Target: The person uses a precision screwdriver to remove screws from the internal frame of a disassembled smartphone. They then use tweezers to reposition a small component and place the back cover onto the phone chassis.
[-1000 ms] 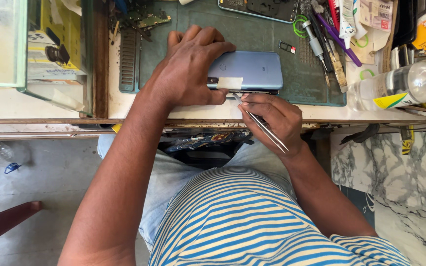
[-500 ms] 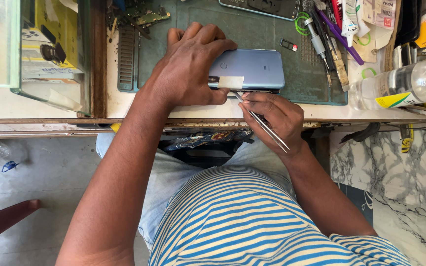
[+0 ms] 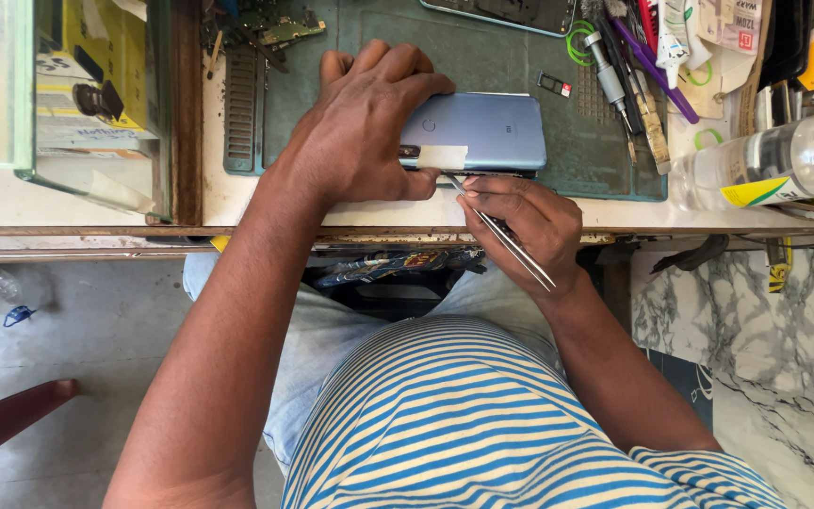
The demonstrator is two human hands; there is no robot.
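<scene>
- Phone (image 3: 487, 130): blue, back up, lying on the green mat (image 3: 614, 160) near the worktop's (image 3: 237, 203) near edge, about mid-width. A small pale tape patch sits at its near-left end.
- Your left hand (image 3: 369, 123): spread over the phone's left end, fingers draped across the far side, thumb pressed along the near edge. Grip is closed down on the phone, pinning it flat.
- Your right hand (image 3: 520, 221): just off the near edge of the worktop, grip pinched shut on thin metal tweezers (image 3: 501, 231). Their tips meet the phone's near edge, just beside the tape patch; whether they are in the seam, you cannot tell.
- Handling, as a judgement: phone looks light, stiff and slim. The glossy back is likely slippery, so hold by the long edges rather than the flat face. Probably fragile at the back panel and the seam; pry gently.
- Tweezers: light, springy, sharp. Keep the pinch at mid-length for control; a slip could scratch the back or jab your left thumb.
- Around: loose tools (image 3: 628, 85) at the mat's far-right corner, a clear plastic bottle (image 3: 765, 165) lying at the worktop's right edge, a second phone (image 3: 511, 11) at the far edge.
</scene>
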